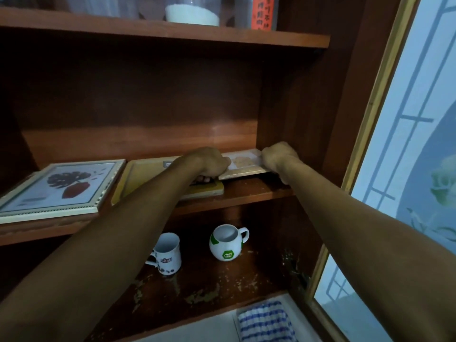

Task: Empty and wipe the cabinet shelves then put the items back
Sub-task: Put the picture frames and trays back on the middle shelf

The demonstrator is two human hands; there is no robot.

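Note:
On the middle cabinet shelf (259, 193) a pale flat picture frame (243, 164) lies at the right end, and both hands grip it. My left hand (209, 164) holds its left edge, fingers curled under. My right hand (278, 156) holds its right edge beside the cabinet's side wall. A yellowish flat frame (145, 174) lies under my left forearm. Further left lies a white frame with a dark leaf print (64, 186).
Two white mugs, one printed (167, 255) and one round with green patches (225, 243), stand on the worn lower shelf (209, 292). A blue-and-white checked cloth (264, 322) lies below at the front. Jars stand on the top shelf (172, 30). The glass door (399, 144) hangs open at right.

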